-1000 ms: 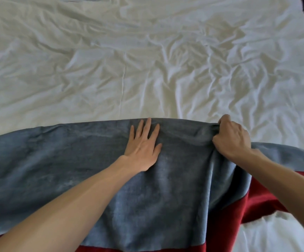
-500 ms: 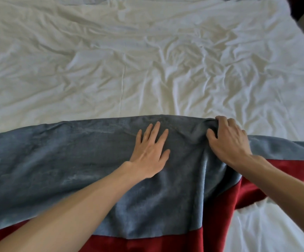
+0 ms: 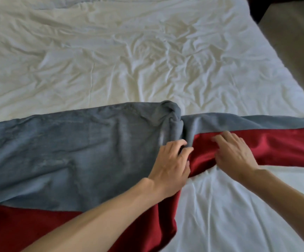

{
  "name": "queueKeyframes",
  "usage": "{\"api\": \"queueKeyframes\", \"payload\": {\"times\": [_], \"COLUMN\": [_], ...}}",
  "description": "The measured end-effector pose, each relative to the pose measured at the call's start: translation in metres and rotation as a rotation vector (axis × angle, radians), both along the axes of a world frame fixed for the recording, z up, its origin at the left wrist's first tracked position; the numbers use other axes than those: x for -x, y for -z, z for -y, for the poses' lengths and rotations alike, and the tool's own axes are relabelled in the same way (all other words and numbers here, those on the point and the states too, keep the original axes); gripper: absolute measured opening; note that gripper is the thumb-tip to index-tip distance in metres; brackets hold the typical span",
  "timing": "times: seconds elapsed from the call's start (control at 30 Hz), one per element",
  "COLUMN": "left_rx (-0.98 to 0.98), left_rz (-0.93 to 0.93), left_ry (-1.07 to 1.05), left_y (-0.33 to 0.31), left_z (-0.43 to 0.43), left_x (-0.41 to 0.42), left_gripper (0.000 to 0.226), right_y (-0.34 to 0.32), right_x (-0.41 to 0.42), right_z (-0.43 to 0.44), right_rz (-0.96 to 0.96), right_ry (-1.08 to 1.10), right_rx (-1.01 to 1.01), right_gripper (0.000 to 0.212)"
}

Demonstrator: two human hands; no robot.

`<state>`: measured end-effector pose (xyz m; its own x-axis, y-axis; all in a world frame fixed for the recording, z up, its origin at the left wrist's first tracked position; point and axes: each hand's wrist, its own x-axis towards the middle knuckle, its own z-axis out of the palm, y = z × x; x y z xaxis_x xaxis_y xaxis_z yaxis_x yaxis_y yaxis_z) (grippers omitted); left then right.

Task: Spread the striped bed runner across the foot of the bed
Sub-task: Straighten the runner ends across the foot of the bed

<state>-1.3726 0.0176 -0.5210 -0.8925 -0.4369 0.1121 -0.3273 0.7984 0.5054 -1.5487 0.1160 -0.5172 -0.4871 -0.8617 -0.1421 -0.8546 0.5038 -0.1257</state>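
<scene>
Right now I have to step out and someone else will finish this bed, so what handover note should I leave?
Left hand: fingers pinch a bunched grey fold at the middle of the striped bed runner.
Right hand: rests on the red stripe beside that fold and grips nothing.
Runner: lies across the wrinkled white sheet, grey stripe far, red near. Its left part sits nearer the foot than its right part, with a raised ridge between them.
Done: runner laid from side to side.
Left: pull out the ridge, line up both parts, smooth flat.
</scene>
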Motion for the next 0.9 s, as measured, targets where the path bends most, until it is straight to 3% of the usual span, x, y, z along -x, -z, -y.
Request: {"api": "queueKeyframes", "payload": {"times": [0.13,0.23,0.37,0.53,0.73,0.9], "left_rx": [-0.009,0.126,0.215,0.212,0.164,0.102], "left_rz": [0.099,0.228,0.358,0.501,0.523,0.449], "left_ry": [0.011,-0.011,-0.154,-0.253,-0.241,-0.239], "left_y": [0.010,0.017,0.022,0.027,0.033,0.034], "left_z": [-0.046,-0.075,-0.091,-0.103,-0.121,-0.141], "left_x": [0.024,0.048,0.066,0.065,0.055,0.052], "left_gripper": [0.040,0.043,0.029,0.014,0.034,0.027], "right_y": [0.011,0.017,0.026,0.029,0.026,0.037], "right_x": [0.007,0.016,0.025,0.024,0.009,0.005], "right_z": [-0.036,-0.057,-0.074,-0.088,-0.111,-0.129], "right_rz": [0.035,0.039,0.019,0.003,-0.069,-0.109], "right_ry": [-0.146,-0.218,-0.298,-0.287,-0.314,-0.290], "right_rx": [-0.013,-0.005,-0.038,0.015,0.045,0.023], "right_gripper": [0.036,0.026,0.015,0.020,0.034,0.024]}}
